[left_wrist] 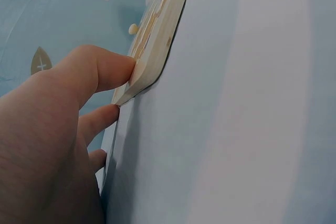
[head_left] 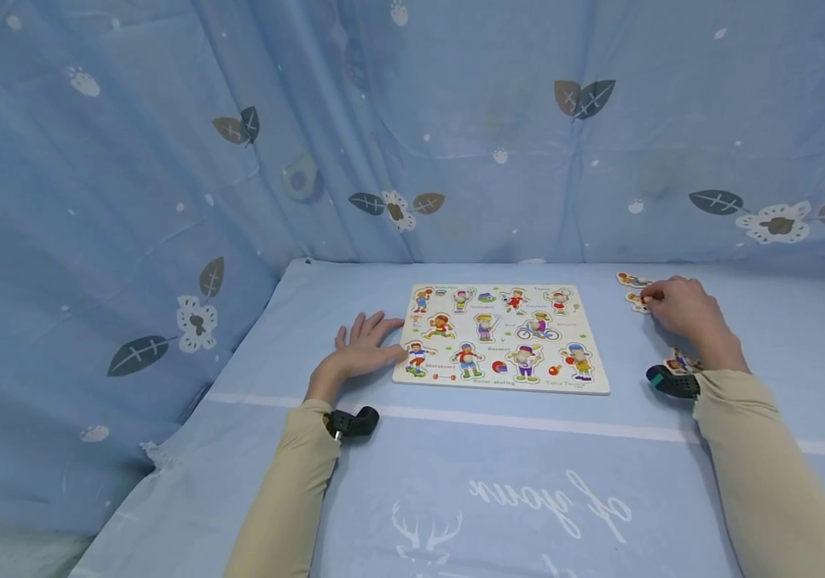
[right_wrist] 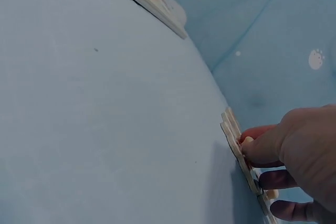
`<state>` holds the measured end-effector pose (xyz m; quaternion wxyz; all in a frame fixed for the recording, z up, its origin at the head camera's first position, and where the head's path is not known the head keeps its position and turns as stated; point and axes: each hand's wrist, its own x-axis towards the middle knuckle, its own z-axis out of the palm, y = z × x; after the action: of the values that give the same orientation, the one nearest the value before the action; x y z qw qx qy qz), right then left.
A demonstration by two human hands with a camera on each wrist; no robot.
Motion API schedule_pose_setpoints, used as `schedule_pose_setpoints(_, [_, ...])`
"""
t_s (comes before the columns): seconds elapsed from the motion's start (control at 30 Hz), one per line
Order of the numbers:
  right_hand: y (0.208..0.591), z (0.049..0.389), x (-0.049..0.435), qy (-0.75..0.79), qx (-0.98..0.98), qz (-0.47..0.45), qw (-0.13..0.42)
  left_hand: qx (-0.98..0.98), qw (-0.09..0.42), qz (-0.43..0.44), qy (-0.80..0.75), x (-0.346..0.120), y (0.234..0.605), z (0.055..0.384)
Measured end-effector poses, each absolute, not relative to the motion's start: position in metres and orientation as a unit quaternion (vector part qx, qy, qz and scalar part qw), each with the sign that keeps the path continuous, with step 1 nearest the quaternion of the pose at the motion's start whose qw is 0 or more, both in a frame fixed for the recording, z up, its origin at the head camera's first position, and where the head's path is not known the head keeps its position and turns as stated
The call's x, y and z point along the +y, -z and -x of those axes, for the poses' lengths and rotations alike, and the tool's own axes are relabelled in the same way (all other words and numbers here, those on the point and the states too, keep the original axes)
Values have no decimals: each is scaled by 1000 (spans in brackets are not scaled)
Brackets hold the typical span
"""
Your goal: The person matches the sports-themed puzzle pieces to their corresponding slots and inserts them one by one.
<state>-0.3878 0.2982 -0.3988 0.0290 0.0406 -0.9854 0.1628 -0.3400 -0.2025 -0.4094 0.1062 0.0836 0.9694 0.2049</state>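
Observation:
A wooden knob puzzle board (head_left: pixel 597 380) with pictures of children playing sports lies flat on the cloth-covered table. My left hand (head_left: pixel 363 350) rests at its left edge with fingers spread. In the left wrist view the thumb (left_wrist: pixel 118 70) touches the board's corner, and a finger meets its side. Off to the right of the board, my right hand (head_left: pixel 692 311) pinches the small round knob of a puzzle piece (head_left: pixel 634 303). That piece (right_wrist: pixel 230 132) appears low by the table surface; whether it touches cannot be told.
Another loose piece (head_left: pixel 631 279) lies just behind the pinched one. A further piece (head_left: pixel 678 360) sits near the right wrist, partly hidden by the black wrist device (head_left: pixel 672 382). A blue patterned curtain (head_left: pixel 485 144) hangs along the table's back and left.

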Motion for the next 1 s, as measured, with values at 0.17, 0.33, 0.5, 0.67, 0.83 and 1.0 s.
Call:
schedule_pose_setpoints(0.17, [397, 388, 297, -176, -983, -41, 37, 969, 109, -84, -204, -203, 407, 339])
schedule_pose_setpoints(0.33, [396, 389, 295, -191, -979, -42, 50, 969, 111, -83, -204, -204, 405, 338])
schedule_pose_setpoints(0.5, [393, 389, 295, -199, -978, -42, 48, 969, 109, -83, -206, -204, 405, 337])
schedule_pose_setpoints(0.67, [391, 389, 298, -197, -978, -41, 44, 969, 112, -84, -204, -202, 403, 336])
schedule_pose_setpoints(0.83, [389, 388, 295, -200, -978, -46, 46, 970, 111, -81, -202, -201, 404, 337])
schedule_pose_setpoints(1.0, [385, 389, 289, -199, -977, -61, 45, 971, 112, -77, -198, -201, 405, 337])
